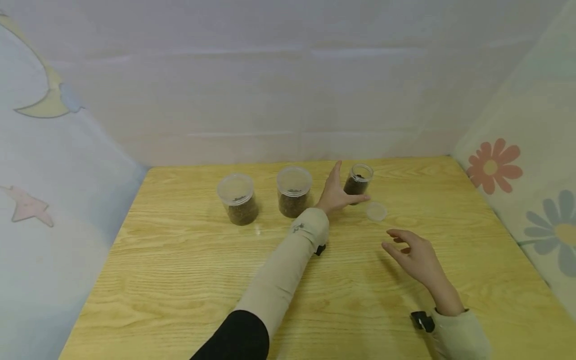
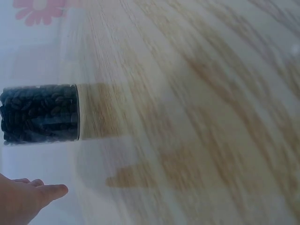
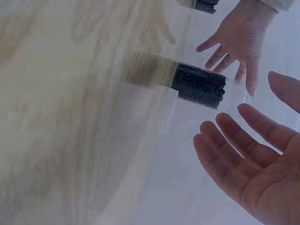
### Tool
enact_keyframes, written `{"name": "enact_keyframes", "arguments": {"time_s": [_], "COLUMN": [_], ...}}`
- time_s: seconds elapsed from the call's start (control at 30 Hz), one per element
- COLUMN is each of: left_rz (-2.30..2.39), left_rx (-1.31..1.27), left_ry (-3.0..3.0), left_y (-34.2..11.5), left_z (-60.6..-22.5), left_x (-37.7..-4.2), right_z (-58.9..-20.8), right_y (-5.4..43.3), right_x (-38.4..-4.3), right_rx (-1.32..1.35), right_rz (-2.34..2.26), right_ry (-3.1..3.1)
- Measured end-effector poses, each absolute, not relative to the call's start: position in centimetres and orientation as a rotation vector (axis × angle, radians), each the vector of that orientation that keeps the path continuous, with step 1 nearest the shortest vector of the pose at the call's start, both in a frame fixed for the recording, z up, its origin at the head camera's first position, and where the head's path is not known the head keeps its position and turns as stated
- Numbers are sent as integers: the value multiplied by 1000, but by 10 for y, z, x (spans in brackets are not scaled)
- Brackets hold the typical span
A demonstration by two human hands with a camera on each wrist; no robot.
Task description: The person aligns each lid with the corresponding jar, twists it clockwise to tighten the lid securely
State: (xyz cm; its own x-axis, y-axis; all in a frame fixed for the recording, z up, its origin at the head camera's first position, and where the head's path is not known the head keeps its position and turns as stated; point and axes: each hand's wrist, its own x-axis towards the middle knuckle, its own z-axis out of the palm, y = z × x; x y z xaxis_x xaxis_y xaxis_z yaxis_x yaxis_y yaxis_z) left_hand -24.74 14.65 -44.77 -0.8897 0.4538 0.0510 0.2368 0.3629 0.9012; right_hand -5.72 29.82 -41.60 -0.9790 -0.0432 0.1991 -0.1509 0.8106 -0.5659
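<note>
A small clear jar partly filled with dark, bean-like pieces stands upright toward the back right of the table. My left hand reaches to its left side, thumb and fingers spread wide around it without closing. In the left wrist view the jar lies beyond the fingers, with a gap between. Just in front of the jar, a round translucent lid lies flat on the table. Nearer me, my right hand hovers with loosely bent fingers, holding nothing; its palm shows in the right wrist view.
Two larger clear jars stand to the left, a middle one beside my left wrist and another farther left, each holding brown contents. The wooden table meets a pale cloth wall at the back and printed sheets at both sides.
</note>
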Motion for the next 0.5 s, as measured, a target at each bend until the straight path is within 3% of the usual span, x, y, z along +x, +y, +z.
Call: {"name": "enact_keyframes", "arguments": {"time_s": [0.5], "left_rz": [1574], "left_rx": [646], "left_ry": [2386], "left_y": [158], "left_z": [-453], "left_x": [-250], "right_z": [-418], "right_y": [303], "right_x": [-58], "right_rx": [155], "right_rz": [894], "right_ry": [-2812]}}
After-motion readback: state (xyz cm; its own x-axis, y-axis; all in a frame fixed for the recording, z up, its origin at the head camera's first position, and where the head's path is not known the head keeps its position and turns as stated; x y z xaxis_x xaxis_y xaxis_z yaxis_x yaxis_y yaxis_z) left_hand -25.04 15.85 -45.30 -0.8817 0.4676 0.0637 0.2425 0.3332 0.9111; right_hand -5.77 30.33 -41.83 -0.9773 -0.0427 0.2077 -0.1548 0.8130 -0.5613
